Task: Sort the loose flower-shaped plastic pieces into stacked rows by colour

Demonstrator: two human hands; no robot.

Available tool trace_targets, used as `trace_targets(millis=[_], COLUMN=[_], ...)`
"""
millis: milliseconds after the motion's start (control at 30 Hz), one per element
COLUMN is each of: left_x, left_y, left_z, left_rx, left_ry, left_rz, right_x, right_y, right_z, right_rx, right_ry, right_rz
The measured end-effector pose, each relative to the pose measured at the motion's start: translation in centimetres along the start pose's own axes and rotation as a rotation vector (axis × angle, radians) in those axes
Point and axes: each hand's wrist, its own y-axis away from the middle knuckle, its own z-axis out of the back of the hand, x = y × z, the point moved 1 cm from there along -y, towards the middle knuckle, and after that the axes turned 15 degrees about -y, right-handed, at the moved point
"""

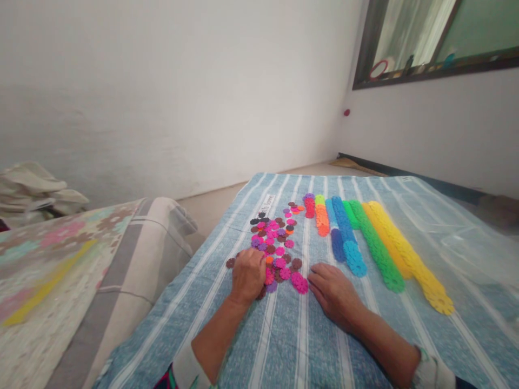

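A loose pile of flower-shaped plastic discs (pixel 279 263), in pink, purple, brown, orange and black, lies on the striped cloth. My left hand (pixel 248 274) is closed over the pile's near left side, fingers curled down; its fingertips and anything in them are hidden. To the right of the pile, my right hand (pixel 334 292) is closed, fingers bent together. Its tips are close beside a short overlapping row of magenta discs (pixel 300 282); whether it pinches one is unclear. Beyond my right hand lie overlapping rows of blue discs (pixel 344 229), green discs (pixel 377 248) and yellow discs (pixel 413 256).
Short rows of red discs (pixel 310 207) and orange discs (pixel 323 220) lie farther back. Clear plastic (pixel 474 248) spreads over the right side of the blue striped cloth (pixel 194 319). At left stands a cloth-covered surface (pixel 133 281) with a yellow strip (pixel 51 283). A wall rises behind.
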Motion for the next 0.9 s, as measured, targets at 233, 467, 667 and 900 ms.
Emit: trace_targets(millis=[233, 467, 667, 900], left_x=[-0.5, -0.7, -0.1, 0.3], left_y=[-1.5, -2.2, -2.9, -3.2], left_z=[1.3, 2.0, 2.1, 1.6], left_rx=[0.281, 0.402, 0.451, 0.445], left_ry=[-0.091, -0.054, 0.010, 0.251], left_rz=[0.029, 0.012, -0.018, 0.081], right_x=[-0.2, 0.1, 0.1, 0.0], right_y=[-0.1, -0.2, -0.3, -0.6], right_z=[-0.2, 0.0, 0.1, 0.0], right_rx=[-0.016, -0.005, -0.009, -0.006], right_ry=[0.006, -0.025, -0.020, 0.007], right_rz=[0.011, -0.009, -0.007, -0.019])
